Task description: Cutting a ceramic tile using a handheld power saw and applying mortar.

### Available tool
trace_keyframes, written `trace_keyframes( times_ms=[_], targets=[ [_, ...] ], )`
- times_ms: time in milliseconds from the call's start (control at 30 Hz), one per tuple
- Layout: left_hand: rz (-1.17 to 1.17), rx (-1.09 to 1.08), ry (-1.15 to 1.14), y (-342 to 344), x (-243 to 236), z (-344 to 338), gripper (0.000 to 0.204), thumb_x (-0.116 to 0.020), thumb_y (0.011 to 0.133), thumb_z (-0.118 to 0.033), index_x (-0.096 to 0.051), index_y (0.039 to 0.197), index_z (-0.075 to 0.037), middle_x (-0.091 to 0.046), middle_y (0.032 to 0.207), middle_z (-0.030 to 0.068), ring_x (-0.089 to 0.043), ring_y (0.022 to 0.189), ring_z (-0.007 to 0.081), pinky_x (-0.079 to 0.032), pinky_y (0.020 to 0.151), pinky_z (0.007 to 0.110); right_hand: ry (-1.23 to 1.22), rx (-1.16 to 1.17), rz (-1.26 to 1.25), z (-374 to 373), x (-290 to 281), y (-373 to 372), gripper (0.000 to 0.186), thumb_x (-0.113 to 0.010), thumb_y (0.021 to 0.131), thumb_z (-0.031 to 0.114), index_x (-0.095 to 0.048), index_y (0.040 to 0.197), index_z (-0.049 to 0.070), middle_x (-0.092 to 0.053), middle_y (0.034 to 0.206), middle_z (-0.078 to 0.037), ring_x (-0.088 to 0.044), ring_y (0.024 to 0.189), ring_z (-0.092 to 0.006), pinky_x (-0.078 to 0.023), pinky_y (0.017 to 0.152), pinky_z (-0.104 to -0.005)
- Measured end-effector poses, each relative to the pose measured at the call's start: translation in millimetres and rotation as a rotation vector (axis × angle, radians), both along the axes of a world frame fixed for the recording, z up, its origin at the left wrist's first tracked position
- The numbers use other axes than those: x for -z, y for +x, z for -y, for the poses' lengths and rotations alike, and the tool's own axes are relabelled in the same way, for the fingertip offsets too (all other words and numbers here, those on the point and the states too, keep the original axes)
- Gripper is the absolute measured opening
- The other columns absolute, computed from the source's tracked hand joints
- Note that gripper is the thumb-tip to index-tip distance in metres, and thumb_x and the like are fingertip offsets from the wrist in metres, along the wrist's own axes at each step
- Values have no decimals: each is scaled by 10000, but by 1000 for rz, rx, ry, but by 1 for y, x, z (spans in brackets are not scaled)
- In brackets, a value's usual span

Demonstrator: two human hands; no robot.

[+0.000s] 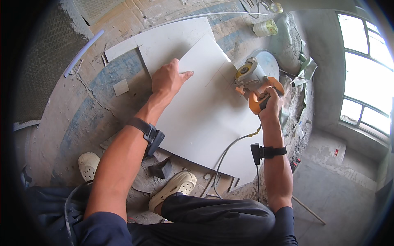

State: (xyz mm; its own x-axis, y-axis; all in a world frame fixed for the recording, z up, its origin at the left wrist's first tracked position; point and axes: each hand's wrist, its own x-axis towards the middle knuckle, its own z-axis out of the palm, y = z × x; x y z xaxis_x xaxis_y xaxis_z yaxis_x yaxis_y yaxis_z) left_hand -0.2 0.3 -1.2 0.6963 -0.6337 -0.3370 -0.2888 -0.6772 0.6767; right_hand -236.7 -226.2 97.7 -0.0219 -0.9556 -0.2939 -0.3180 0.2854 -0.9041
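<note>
My right hand [272, 103] is closed round the black-and-orange handle of a handheld circular saw [253, 78] with a grey motor body. The saw is at the far right edge of a large white tile [205, 119]; its blade is hidden from this angle. My left hand [167, 78] grips the tile's left edge, thumb on the top face, the other fingers mostly out of sight. Thin drawn lines cross the tile's face between the left hand and the saw. Another white tile [174, 35] lies partly beneath, at the far side.
The saw's cord [226, 151] runs over the tile toward my feet. A round bucket lid [267, 62] and a pale cup [266, 28] are beyond the saw. A small offcut [121, 87] and a black block [161, 169] lie on the dusty floor. Windows [365, 69] are at right.
</note>
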Motion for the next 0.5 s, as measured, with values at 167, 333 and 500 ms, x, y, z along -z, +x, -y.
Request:
trace_keyframes(
  times_ms=[167, 333, 500],
  targets=[
    [-4, -5, -2, 0, 0, 0, 541, -753, 831, -512, -605, 996, -19, -716, 932, 223, -704, 911, 394, -567, 759, 465, 7, 13, -23, -3, -2, 2, 205, -672, 802, 69, -630, 989, -2, -615, 840, -54, -612, 706, -158, -501, 661, -317],
    [-4, -6, 11, -1, 1, -1, 545, -751, 831, -516, -607, 1005, -20, -717, 933, 222, -705, 914, 392, -567, 761, 465, -4, 11, -16, -6, -1, 4, 108, -697, 789, 109, -619, 842, 56, -601, 739, -39, -590, 643, -163, -486, 624, -309],
    [6, -5, 7, -1, 2, 0, 542, -753, 830, -513, -606, 998, -19, -715, 931, 226, -704, 908, 394, -565, 757, 468, 18, -8, 1, -3, 1, -1, 158, -663, 798, 55, -625, 943, 6, -598, 802, -43, -598, 681, -147, -485, 633, -310]
  ],
)
